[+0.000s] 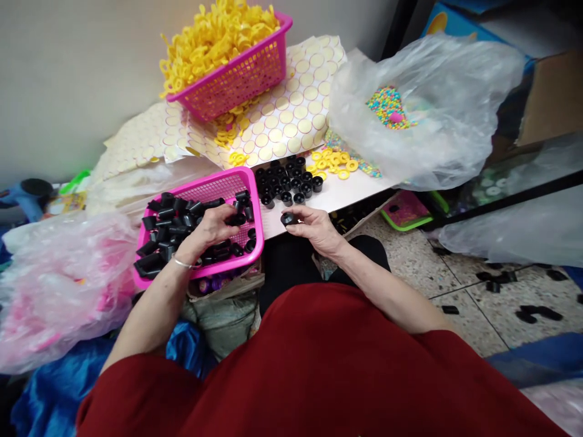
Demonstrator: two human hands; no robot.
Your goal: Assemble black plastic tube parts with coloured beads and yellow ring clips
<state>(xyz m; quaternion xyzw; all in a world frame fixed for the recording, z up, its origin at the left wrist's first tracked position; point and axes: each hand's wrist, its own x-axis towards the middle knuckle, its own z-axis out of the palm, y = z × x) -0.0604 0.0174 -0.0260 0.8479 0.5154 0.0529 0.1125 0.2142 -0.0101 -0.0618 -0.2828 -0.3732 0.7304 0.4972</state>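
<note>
My left hand [210,228] reaches into a pink basket [255,209] full of several black plastic tubes [173,220], its fingers curled around one black tube near the basket's right side. My right hand [313,226] is just in front of the white board's near edge, pinching a single black cap [288,218] between thumb and fingers. Beyond it, several black caps [286,179] stand upright in a cluster on the white board [339,193].
A second pink basket [237,79] heaped with yellow rings sits at the back on sticker sheets [291,115]. Loose yellow rings [332,162] lie by the caps. A clear bag [437,109] holds coloured beads. Pink plastic bags [54,285] lie left. Black pieces dot the floor [510,297].
</note>
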